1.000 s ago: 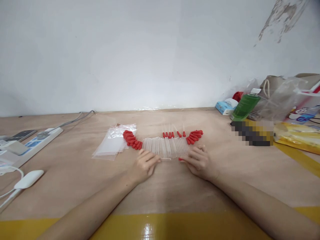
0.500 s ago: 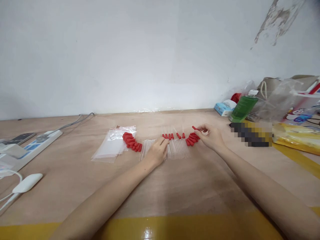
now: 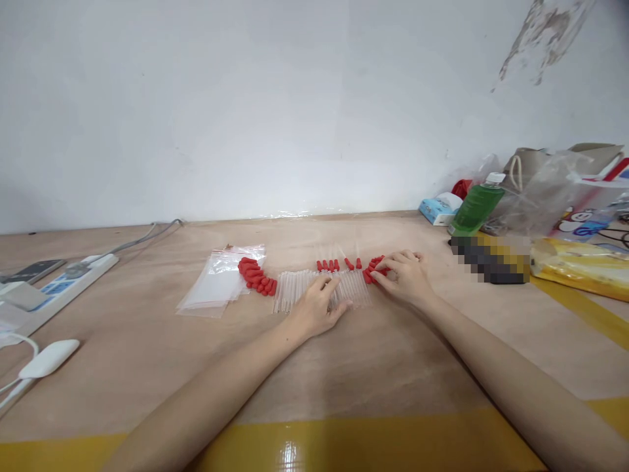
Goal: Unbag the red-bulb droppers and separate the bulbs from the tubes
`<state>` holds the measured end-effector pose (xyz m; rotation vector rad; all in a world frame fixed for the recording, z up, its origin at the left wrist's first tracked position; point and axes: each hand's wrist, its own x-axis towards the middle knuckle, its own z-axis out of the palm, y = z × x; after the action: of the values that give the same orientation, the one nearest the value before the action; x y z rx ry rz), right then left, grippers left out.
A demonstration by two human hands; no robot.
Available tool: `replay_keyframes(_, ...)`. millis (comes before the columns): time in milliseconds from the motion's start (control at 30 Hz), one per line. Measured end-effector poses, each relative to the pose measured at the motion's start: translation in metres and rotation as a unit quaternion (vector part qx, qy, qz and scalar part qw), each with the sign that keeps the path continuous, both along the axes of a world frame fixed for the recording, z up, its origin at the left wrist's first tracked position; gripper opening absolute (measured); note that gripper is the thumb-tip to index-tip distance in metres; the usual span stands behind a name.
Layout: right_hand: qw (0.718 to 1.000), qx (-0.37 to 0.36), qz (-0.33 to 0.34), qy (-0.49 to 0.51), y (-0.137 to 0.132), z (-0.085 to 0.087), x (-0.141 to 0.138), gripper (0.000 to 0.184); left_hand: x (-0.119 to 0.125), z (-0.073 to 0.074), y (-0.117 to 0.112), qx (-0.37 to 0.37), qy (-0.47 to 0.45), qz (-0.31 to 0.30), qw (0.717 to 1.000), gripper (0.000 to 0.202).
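Observation:
A row of clear thin tubes [image 3: 295,290] lies side by side on the wooden table [image 3: 344,367]. My left hand [image 3: 317,307] rests on the middle of the row, fingers bent and thumb closed against the tubes. A pile of red rubber caps [image 3: 255,275] sits at the row's left end, and a few red-capped tubes [image 3: 334,265] lie behind it. My right hand [image 3: 407,275] is at the right end of the row, fingertips pinched together in a second pile of red caps [image 3: 372,270].
Small clear zip bags [image 3: 219,283] lie left of the caps. A power strip [image 3: 63,282] and white charger [image 3: 46,357] are at far left. A green bottle [image 3: 474,206], plastic bags [image 3: 550,190] and a yellow packet [image 3: 580,265] crowd the right. The wall is close behind.
My right hand came down from holding a red cap in the air onto the right cap pile. My left hand slid slightly right along the tubes and curled over them.

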<state>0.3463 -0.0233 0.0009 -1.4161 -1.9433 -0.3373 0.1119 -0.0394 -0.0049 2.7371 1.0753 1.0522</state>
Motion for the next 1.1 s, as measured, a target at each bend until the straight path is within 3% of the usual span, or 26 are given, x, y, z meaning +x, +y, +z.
replay_keyframes(167,0.999,-0.012,-0.026,0.036,0.0,0.006,-0.001,0.022,-0.03,0.005,-0.01,0.031,0.007,0.018,0.999,0.035)
replay_keyframes(333,0.996,-0.056,-0.062,0.026,0.012,0.022,-0.014,0.019,-0.058,0.001,-0.016,0.053,0.008,0.003,0.999,0.024)
replay_keyframes(467,0.988,-0.127,-0.079,-0.042,0.027,0.027,-0.042,0.026,-0.061,-0.002,-0.016,0.036,-0.016,0.01,0.999,0.018)
replay_keyframes(633,0.969,-0.178,-0.15,-0.082,0.044,0.019,-0.074,0.027,-0.06,-0.001,-0.015,0.035,-0.016,0.002,0.999,0.015)
replay_keyframes(733,0.964,-0.19,-0.169,-0.078,0.051,0.018,-0.082,0.026,-0.061,-0.002,-0.015,0.032,-0.015,-0.003,0.999,0.015)
replay_keyframes(867,0.963,-0.185,-0.189,-0.056,0.053,0.03,-0.081,0.026,-0.062,-0.004,-0.015,0.034,-0.022,-0.001,0.999,0.016)
replay_keyframes(1000,0.984,-0.102,-0.147,-0.006,0.036,0.039,-0.069,0.026,-0.064,-0.004,-0.015,0.041,-0.029,0.015,0.999,0.022)
replay_keyframes(1100,0.999,-0.028,-0.026,-0.009,0.009,0.031,-0.059,0.023,-0.062,-0.002,-0.015,0.068,-0.057,0.042,0.995,0.035)
